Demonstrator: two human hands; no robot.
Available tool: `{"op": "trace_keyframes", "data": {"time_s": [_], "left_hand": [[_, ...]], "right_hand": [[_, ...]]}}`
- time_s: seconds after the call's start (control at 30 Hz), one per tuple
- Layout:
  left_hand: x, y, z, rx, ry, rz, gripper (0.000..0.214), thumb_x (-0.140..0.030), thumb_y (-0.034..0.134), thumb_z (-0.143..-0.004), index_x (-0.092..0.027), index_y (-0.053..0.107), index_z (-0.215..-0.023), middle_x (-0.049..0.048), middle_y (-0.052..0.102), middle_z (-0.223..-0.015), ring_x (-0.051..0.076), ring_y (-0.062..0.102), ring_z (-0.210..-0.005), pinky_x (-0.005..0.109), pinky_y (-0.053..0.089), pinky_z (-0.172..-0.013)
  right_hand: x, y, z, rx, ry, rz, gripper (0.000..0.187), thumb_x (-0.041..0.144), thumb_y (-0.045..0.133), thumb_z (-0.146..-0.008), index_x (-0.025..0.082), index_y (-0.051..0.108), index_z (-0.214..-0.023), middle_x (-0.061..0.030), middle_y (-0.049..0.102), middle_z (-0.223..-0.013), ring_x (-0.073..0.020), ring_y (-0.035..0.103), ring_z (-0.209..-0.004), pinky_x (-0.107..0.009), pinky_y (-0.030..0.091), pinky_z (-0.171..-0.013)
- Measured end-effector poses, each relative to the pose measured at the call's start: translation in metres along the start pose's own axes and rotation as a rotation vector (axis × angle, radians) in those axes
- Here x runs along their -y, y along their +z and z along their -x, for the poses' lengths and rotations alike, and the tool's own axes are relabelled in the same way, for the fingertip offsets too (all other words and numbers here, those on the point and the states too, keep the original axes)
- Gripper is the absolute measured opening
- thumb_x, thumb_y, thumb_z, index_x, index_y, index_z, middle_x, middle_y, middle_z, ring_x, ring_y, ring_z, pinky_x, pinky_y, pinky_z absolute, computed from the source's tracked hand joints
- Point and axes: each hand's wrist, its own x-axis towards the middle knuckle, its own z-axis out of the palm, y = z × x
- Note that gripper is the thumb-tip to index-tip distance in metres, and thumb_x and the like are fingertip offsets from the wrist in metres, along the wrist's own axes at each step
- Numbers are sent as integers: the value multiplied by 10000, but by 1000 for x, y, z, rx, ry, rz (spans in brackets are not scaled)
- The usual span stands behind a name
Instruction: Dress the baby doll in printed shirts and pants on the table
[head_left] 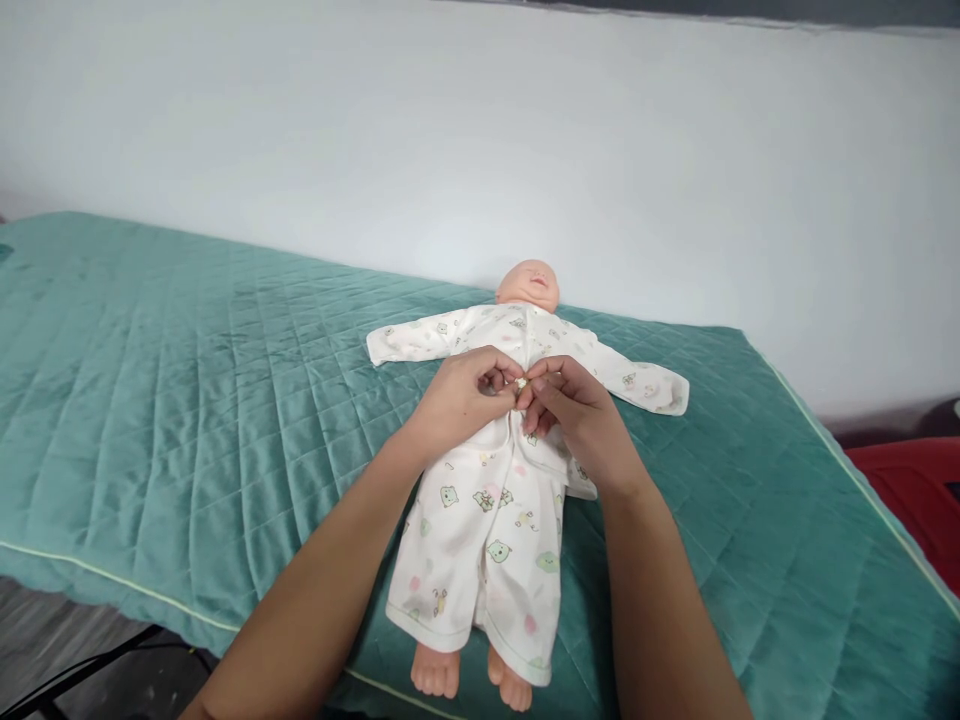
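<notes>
A baby doll (527, 285) lies on its back, its head toward the wall and its feet toward me. It wears a white printed shirt (487, 325) with long sleeves spread out, and white printed pants (491, 540). Both my hands meet at the front of the shirt, over the doll's belly. My left hand (469, 392) pinches the shirt's front edge between thumb and forefinger. Beside it, my right hand (566, 400) pinches the same opening, fingers curled. The small fastening between the fingertips is mostly hidden.
A green quilted cover (225, 400) spreads under the doll across the bed. Behind it rises a white wall (375, 130). At the right edge stands a red chair (907, 500). Dark cables (97, 660) run below the bed's front edge at lower left.
</notes>
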Motion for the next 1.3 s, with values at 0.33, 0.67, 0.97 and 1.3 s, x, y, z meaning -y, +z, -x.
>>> {"op": "trace_keyframes", "data": {"time_s": [0.33,0.67,0.97,1.3], "left_hand": [[0,2,1,-46,40,-52,193,-88,592,-709,-175,722,-822,-20,643,-718,105,544,-670,231,425,-635],[5,3,0,-65,29,-57,279,-66,551,-724,-177,731,-906,-13,660,-744,110,580,-693,237,458,-675],[8,0,0,41,6,129,395,-56,546,-727,-216,674,-1064,-34,620,-783,98,530,-686,236,438,-683],[8,-3,1,104,-16,253,269,-141,568,-850,-210,648,-1098,-16,661,-807,124,582,-755,267,428,-733]], "right_hand": [[0,1,0,-21,-3,-24,59,281,575,-928,225,588,-945,32,671,-743,-88,608,-546,-225,435,-525],[1,6,0,-96,-3,-28,47,241,581,-901,225,579,-946,53,635,-696,-77,569,-491,-209,411,-467],[1,9,-1,-149,-6,-1,66,269,603,-902,225,581,-946,62,605,-646,-72,541,-455,-211,373,-433],[0,7,2,-88,30,136,138,322,626,-914,250,565,-1015,73,604,-672,-89,564,-504,-234,435,-499]]}}
